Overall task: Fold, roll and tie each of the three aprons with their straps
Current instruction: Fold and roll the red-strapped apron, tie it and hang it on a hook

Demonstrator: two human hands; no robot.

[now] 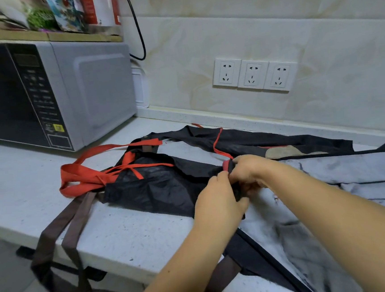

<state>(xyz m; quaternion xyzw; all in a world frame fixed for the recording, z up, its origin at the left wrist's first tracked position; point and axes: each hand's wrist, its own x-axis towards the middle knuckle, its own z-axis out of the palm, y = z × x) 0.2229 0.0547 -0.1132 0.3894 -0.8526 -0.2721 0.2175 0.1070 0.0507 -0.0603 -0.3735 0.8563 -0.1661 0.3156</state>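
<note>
Head view: your left hand and right hand both pinch the red-strapped black cloth apron bunched between them.

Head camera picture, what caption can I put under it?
Left hand and right hand pinch a black apron with red straps on the counter.

wall: cream marble-look tiled wall, glossy
sockets: three white wall sockets in a row
counter: white speckled stone countertop, low upstand at wall
microwave: silver-grey box microwave, dark door, left on counter
shelf: wooden shelf just above microwave, colourful packets on it
cable: black cable hanging down wall beside microwave
floor: pale grey floor, bottom left
</note>
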